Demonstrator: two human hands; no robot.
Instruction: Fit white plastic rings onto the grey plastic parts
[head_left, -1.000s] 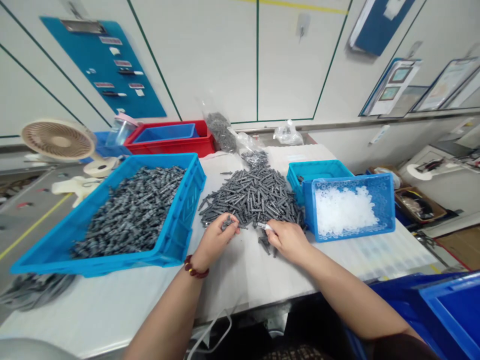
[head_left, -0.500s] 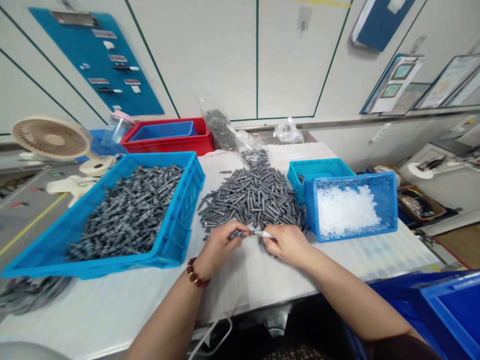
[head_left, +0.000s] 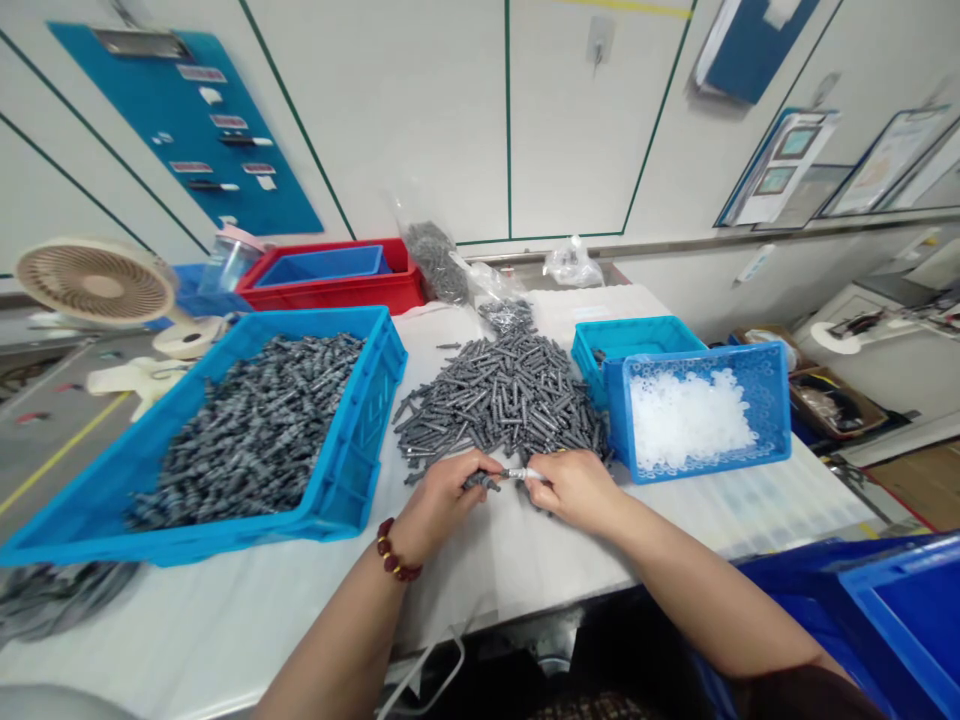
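Observation:
My left hand [head_left: 448, 492], a beaded bracelet at its wrist, is closed around a grey ribbed plastic piece [head_left: 482, 482] whose end sticks out below the fingertips. Its thumb and forefinger also meet the thin dark end of a slim white-and-silver stick [head_left: 516, 473]. At the stick's other end, my right hand [head_left: 576, 485] is closed on the white part; its exact kind is unclear. Both hands are just in front of a heap of grey ribbed pieces [head_left: 510, 390] on the white-covered table [head_left: 480, 570].
To the left is a blue crate [head_left: 375, 420] full of grey pieces. A tilted blue bin [head_left: 776, 400] with small white rings stands right, before a teal bin [head_left: 637, 335]. Behind are a red bin [head_left: 330, 292], a bag of grey pieces [head_left: 436, 262] and a fan [head_left: 97, 280].
The grey piece in my left hand now angles down below the fingers, no longer in line with the stick. My left fingertips are closer to the stick's dark end. The view has shifted slightly.

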